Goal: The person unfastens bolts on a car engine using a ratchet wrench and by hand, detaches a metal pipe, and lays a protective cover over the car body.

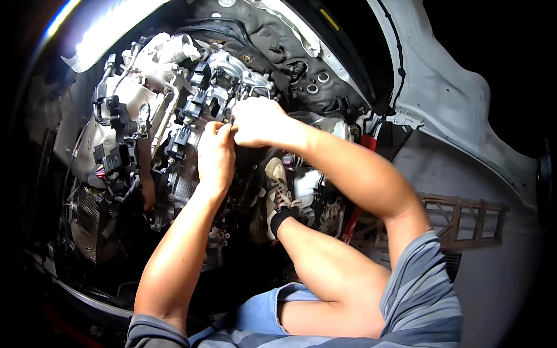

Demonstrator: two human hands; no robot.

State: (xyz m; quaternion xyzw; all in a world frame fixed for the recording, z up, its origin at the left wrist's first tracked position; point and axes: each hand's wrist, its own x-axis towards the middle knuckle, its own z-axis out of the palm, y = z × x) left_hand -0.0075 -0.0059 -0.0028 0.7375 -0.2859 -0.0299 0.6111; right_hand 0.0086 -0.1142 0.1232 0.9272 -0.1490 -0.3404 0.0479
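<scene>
The engine (193, 107) lay toward eleven o'clock; left hand (216, 155) and right hand (256, 123) curled at its three o'clock side, anything pinched hidden. A slipping grip could have skinned knuckles.

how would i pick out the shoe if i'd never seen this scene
Start at the engine filling much of the left half, then follow the bare leg up from the lower edge. At its end, below the right hand, is the shoe, toe up. Beige-toed, laced, worn with a black sock, it stands out from the engine around it.
</scene>
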